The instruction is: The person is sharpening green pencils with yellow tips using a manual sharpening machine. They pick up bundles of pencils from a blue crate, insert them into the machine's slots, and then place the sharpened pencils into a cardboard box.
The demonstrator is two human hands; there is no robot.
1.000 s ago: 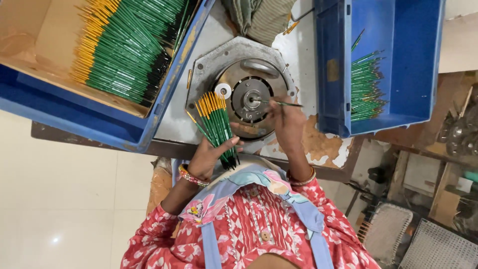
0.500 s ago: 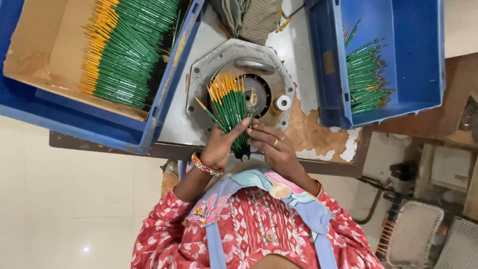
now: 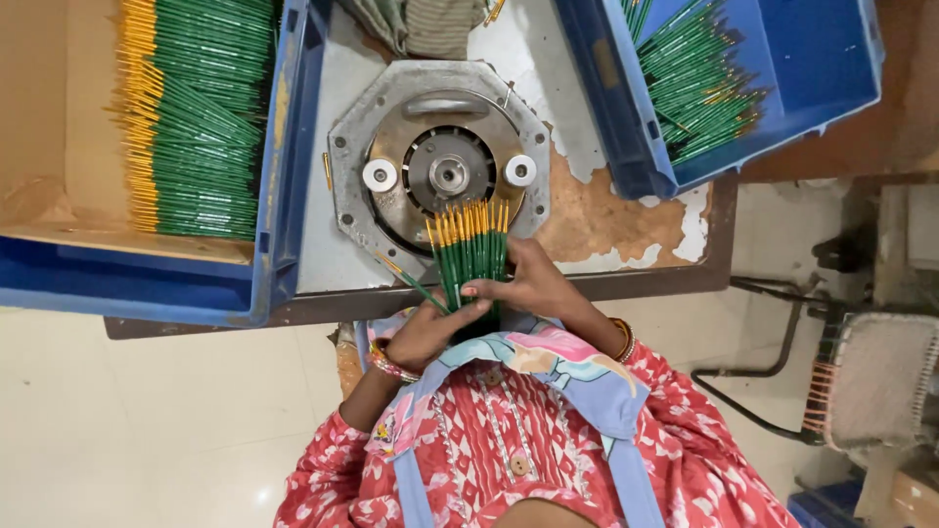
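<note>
While a round metal machine [image 3: 448,171] sits bolted into the worn tabletop [image 3: 626,210], a seated person in a red patterned top grips a bundle of green pencils [image 3: 469,256] with both hands, just at the machine's six o'clock edge. The left hand [image 3: 428,332] is clenched around the lower end of the bundle; the right hand [image 3: 523,286] wraps the middle, fingers curled tight over the shafts. The bundle stands nearly upright from this view, its yellow-orange tips fanned toward twelve o'clock and touching or just short of the machine's rim; which one cannot be told. One pencil [image 3: 411,284] slants loose out of the pack toward ten o'clock.

That stray looks the likeliest to slip free and drop to the pale tiled floor [image 3: 147,420], since the grip holds it only at its base. A looser squeeze could let the smooth, glossy shafts slide against one another and scatter the whole bundle.

At ten o'clock, a blue plastic crate [image 3: 284,147] lined with brown cardboard holds neat rows of the same slim green pencils. At two o'clock, a second blue crate [image 3: 831,68] holds a smaller, more jumbled heap. The machine is dull grey, with an eight-sided plate, a central hub and two white rollers [image 3: 380,176]. The tabletop's pale coating has chipped away, baring rough brown board.
</note>
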